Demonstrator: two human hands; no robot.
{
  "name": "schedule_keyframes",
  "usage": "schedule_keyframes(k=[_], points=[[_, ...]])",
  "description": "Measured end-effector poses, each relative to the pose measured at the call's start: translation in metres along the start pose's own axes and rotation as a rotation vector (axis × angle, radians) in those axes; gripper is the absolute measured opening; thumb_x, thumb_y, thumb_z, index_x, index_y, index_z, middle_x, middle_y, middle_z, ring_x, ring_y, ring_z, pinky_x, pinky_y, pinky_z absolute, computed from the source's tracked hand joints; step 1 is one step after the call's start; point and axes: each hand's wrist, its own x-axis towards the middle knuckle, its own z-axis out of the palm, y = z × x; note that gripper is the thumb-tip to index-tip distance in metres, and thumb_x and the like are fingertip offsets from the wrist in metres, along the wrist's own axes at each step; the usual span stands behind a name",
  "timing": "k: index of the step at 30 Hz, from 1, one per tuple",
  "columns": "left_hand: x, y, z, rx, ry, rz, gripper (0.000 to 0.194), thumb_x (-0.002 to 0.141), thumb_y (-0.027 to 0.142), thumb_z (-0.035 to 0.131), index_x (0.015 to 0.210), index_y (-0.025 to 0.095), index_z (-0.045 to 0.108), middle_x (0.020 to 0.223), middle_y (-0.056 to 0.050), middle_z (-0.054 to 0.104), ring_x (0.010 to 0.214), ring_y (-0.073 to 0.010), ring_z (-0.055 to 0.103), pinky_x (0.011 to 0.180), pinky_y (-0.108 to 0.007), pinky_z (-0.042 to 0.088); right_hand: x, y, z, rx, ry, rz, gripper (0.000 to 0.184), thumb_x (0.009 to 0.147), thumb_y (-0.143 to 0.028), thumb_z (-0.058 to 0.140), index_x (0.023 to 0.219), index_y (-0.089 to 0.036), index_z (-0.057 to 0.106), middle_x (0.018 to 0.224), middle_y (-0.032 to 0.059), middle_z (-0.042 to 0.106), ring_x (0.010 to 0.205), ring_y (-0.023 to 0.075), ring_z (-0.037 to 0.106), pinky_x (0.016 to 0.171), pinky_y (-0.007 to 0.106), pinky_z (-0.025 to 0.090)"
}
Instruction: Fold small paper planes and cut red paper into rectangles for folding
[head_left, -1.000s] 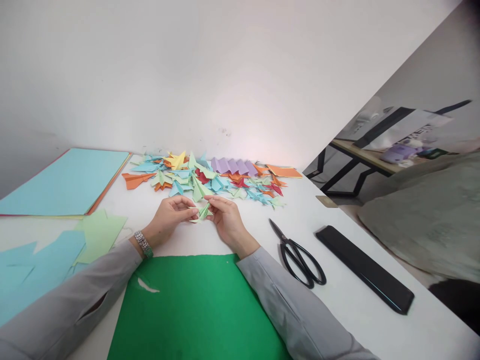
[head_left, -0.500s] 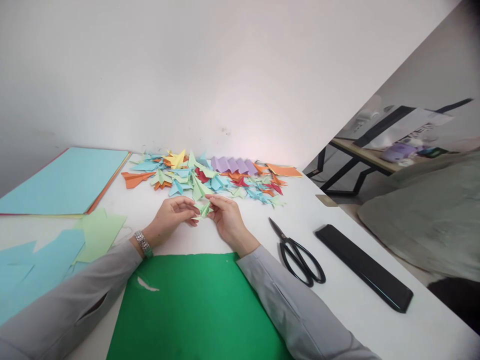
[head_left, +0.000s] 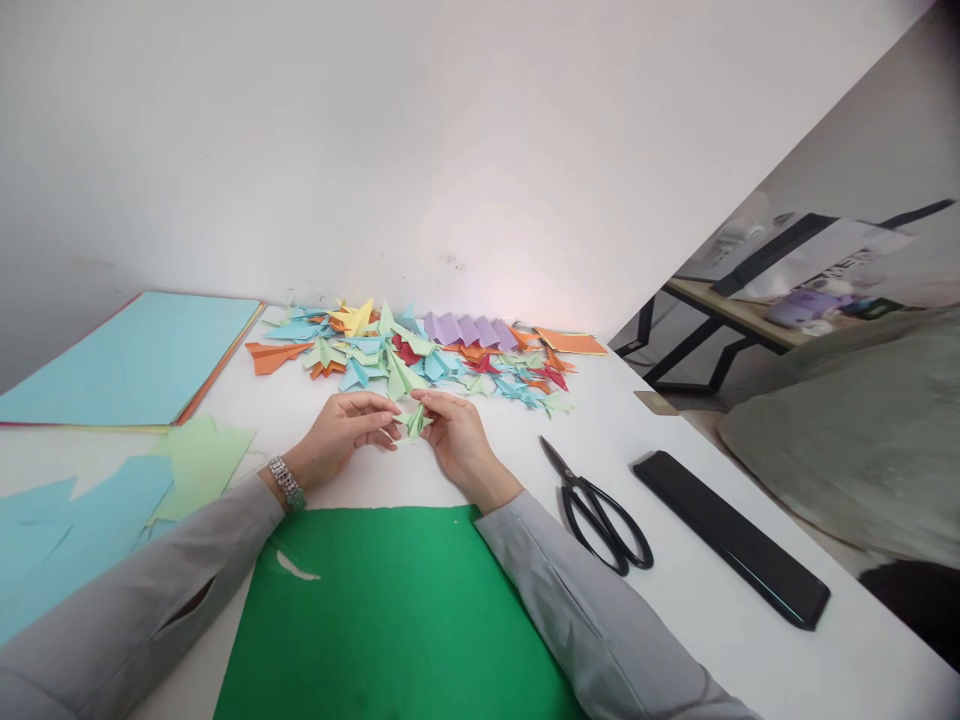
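A small light-green folded paper plane (head_left: 413,421) is held up between my two hands, just above the white table. My left hand (head_left: 349,432), with a metal watch on its wrist, pinches the tip of the plane's left wing between thumb and fingers. On the other side, my right hand (head_left: 459,437) grips the right wing, its thumb and forefinger closed at the edge. Behind my fingers lies a heap of folded paper planes (head_left: 360,350) in green, blue, orange, yellow and red. A green sheet (head_left: 390,610) is spread between my forearms.
Black-handled scissors (head_left: 600,510) and a long black case (head_left: 731,540) lie at right. Stacked coloured paper (head_left: 135,360) is at the far left, with loose blue and green pieces (head_left: 199,465) nearer. A purple pleated paper (head_left: 469,331) rests against the wall.
The paper plane has shifted slightly right and its folds now face me more openly. My hands stay in nearly the same place, and the view has moved very slightly.
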Motion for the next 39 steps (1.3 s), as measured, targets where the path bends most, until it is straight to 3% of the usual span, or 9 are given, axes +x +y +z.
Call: schedule_keyframes(k=[12, 20, 32, 39], points=[[0.0028, -0.0039, 0.0015, 0.075, 0.089, 0.002, 0.024, 0.055, 0.023, 0.083, 0.07, 0.011, 0.068, 0.058, -0.004, 0.066, 0.056, -0.0148, 0.062, 0.052, -0.028, 0.056, -0.0005, -0.0007, 0.0007, 0.038, 0.012, -0.018, 0.01, 0.06, -0.018, 0.068, 0.067, -0.014, 0.073, 0.045, -0.0039, 0.054, 0.043, 0.0081, 0.045, 0.043, 0.022, 0.038], [0.0042, -0.0018, 0.0012, 0.087, 0.09, -0.012, 0.023, 0.055, 0.017, 0.076, 0.072, 0.013, 0.062, 0.047, 0.005, 0.054, 0.039, -0.0099, 0.05, 0.037, -0.024, 0.049, -0.0005, 0.0002, 0.0001, 0.034, -0.009, -0.029, 0.01, 0.059, -0.017, 0.069, 0.067, -0.013, 0.073, 0.044, -0.0035, 0.054, 0.041, 0.0076, 0.046, 0.042, 0.021, 0.039], [0.0043, -0.0018, -0.0008, 0.032, 0.146, -0.018, 0.021, 0.058, 0.011, 0.071, 0.079, 0.012, 0.066, 0.053, 0.004, 0.055, 0.041, -0.0091, 0.052, 0.042, -0.024, 0.05, -0.001, 0.0015, -0.0005, 0.015, -0.042, -0.022, 0.011, 0.06, -0.016, 0.069, 0.07, -0.012, 0.073, 0.045, -0.0032, 0.056, 0.042, 0.0079, 0.048, 0.044, 0.022, 0.041], [0.0036, -0.0012, 0.001, -0.021, 0.148, -0.007, 0.023, 0.068, 0.027, 0.074, 0.084, 0.012, 0.068, 0.069, -0.001, 0.06, 0.056, -0.013, 0.058, 0.043, -0.027, 0.053, -0.0028, -0.0018, 0.0013, 0.028, -0.022, -0.025, 0.011, 0.06, -0.017, 0.069, 0.069, -0.013, 0.073, 0.044, -0.0036, 0.055, 0.041, 0.0077, 0.047, 0.042, 0.021, 0.041]])
